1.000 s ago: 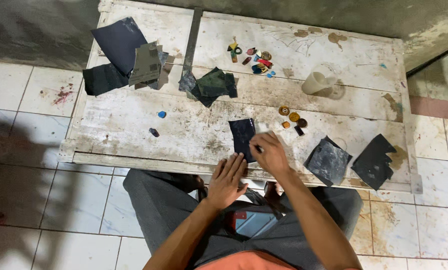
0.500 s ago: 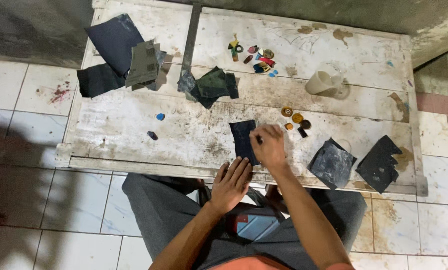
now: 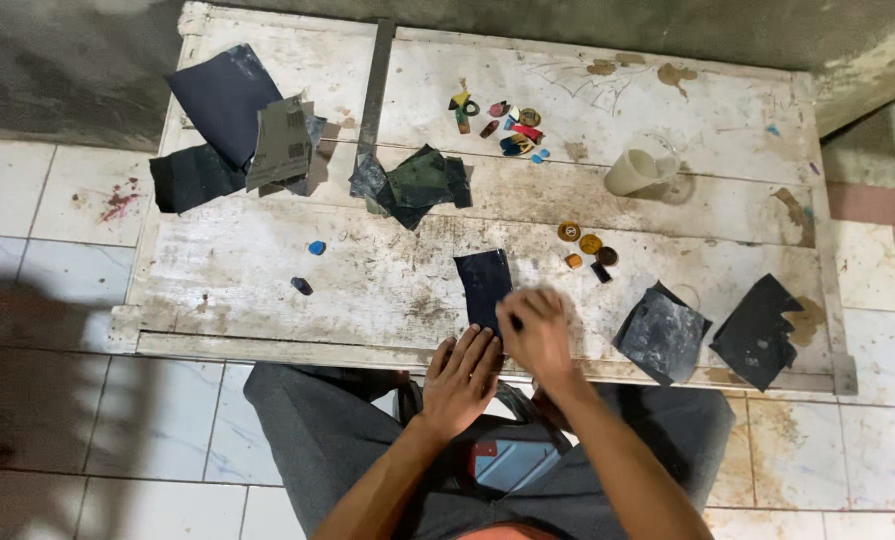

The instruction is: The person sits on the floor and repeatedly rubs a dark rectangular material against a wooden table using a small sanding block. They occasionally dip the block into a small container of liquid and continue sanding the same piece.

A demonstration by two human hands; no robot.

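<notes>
A dark sheet of sandpaper (image 3: 483,285) lies near the front edge of a worn white table (image 3: 267,280). My right hand (image 3: 537,330) is closed and blurred, pressing on the sheet's near right corner; whatever small thing it pinches is hidden by the fingers. My left hand (image 3: 462,375) lies flat with fingers spread on the table edge, its fingertips at the sheet's near end.
Several small round pieces (image 3: 587,250) lie right of the sheet. Two more dark sheets (image 3: 707,335) sit at front right, others (image 3: 237,135) at back left and middle (image 3: 412,180). A pale cup (image 3: 635,170), coloured bits (image 3: 502,125) and two blue beads (image 3: 309,265) are around.
My right hand has slid back toward the table's front edge over the sandpaper and is blurred. The left hand stays flat at the edge.
</notes>
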